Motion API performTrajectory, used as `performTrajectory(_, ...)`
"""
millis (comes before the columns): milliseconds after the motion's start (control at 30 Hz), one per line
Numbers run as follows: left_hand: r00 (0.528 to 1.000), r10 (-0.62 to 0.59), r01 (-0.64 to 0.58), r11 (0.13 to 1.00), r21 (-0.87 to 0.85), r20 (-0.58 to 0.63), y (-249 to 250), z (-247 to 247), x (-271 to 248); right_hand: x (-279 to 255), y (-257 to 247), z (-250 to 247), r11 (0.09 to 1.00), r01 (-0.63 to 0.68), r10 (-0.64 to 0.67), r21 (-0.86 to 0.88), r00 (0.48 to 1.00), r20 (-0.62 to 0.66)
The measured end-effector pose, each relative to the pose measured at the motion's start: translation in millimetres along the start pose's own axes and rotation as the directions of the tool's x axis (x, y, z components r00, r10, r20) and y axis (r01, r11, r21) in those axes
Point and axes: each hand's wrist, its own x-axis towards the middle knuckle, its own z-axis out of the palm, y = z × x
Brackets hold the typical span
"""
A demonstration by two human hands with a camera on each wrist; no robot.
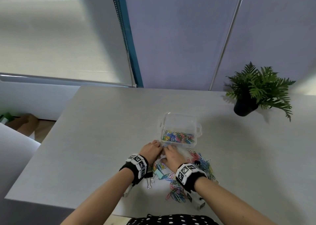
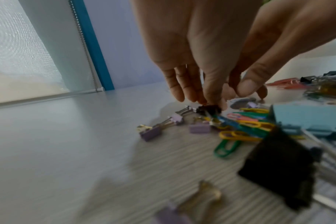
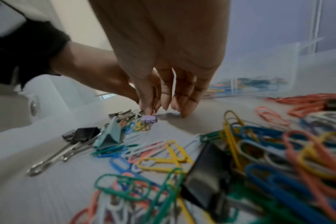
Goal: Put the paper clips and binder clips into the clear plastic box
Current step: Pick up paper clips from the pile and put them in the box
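Binder clips (image 2: 208,109) pinched by both hands (image 1: 162,152).

We have both forearms reaching forward, wrists close together, hands side by side and low. Left hand (image 1: 151,150) fingers point down, tips pinched together. Right hand (image 1: 172,157) fingers down, thumb and forefinger pinched.

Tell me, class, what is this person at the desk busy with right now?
A person is sorting clips on a pale grey table. The left hand pinches a small black binder clip, and the right hand reaches its fingers down to a small lilac binder clip. The open clear plastic box just beyond already holds many coloured paper clips. Many more loose paper clips and binder clips lie on the table.
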Motion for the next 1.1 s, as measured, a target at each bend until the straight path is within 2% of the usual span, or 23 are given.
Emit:
performTrajectory(167, 0.998, 0.048, -0.05, 0.998, 0.038, 0.05, -13.3, -2.7, -4.1, -3.7, -17.8, 14.0, 0.989, 0.027, -0.036, -0.149, 0.998, -0.06)
performTrajectory(333, 0.992, 0.108, -0.111, 0.992, 0.063, 0.059, -14.7, -5.7, -9.5, -8.2, -15.1, 12.0, 0.981, 0.044, -0.055, -0.191, 0.997, -0.051)
performTrajectory(467, 0.98, 0.199, -0.197, 0.978, 0.074, -0.014, -16.7, -9.5, -11.8, -13.3, -2.7, 7.4, 0.98, 0.047, -0.055, -0.193, 0.998, -0.036)
performTrajectory(533, 0.975, 0.222, -0.222, 0.968, 0.117, 0.015, -20.1, -7.5, -11.4, -16.1, 1.1, 4.7, 0.979, 0.072, -0.078, -0.191, 0.997, -0.024)
performTrajectory(667, 0.971, 0.238, -0.236, 0.954, 0.183, 0.011, -21.4, -0.7, -7.3, -19.8, 2.1, 7.8, 0.948, 0.168, -0.174, -0.27, 0.985, 0.002)
performTrajectory(767, 0.976, 0.216, -0.208, 0.965, 0.163, -0.032, -18.5, -2.7, -6.7, -21.0, -1.0, 15.0, 0.891, 0.304, -0.317, -0.338, 0.948, 0.018)
performTrajectory(800, 0.977, 0.212, -0.204, 0.968, 0.144, -0.04, -15.2, -4.7, -8.6, -21.2, -1.9, 14.0, 0.89, 0.319, -0.329, -0.326, 0.944, 0.026)
performTrajectory(867, 0.985, 0.174, -0.175, 0.983, 0.053, 0.013, -8.6, -8.4, -11.5, -18.3, 2.2, 9.7, 0.95, 0.266, -0.266, -0.165, 0.964, 0.023)
performTrajectory(933, 0.997, 0.066, -0.062, 0.995, -0.076, 0.047, -10.1, -11.5, -12.8, -14.5, 11.4, 1.9, 0.975, 0.133, -0.14, 0.176, 0.99, 0.024)
performTrajectory(1000, 1.0, -0.02, 0.023, 0.963, -0.268, 0.015, -10.5, -16.6, -13.4, -13.6, 23.2, -9.6, 0.857, -0.016, -0.032, 0.515, 0.996, 0.084)
performTrajectory(1067, 0.997, -0.073, 0.055, 0.89, -0.452, -0.022, -11.6, -19.8, -11.0, -17.8, 32.8, -23.4, 0.655, -0.135, 0.05, 0.743, 0.99, 0.136)
performTrajectory(1100, 0.994, -0.107, 0.085, 0.839, -0.537, -0.011, -12.2, -21.7, -10.0, -20.6, 36.4, -29.6, 0.524, -0.189, 0.084, 0.83, 0.982, 0.171)
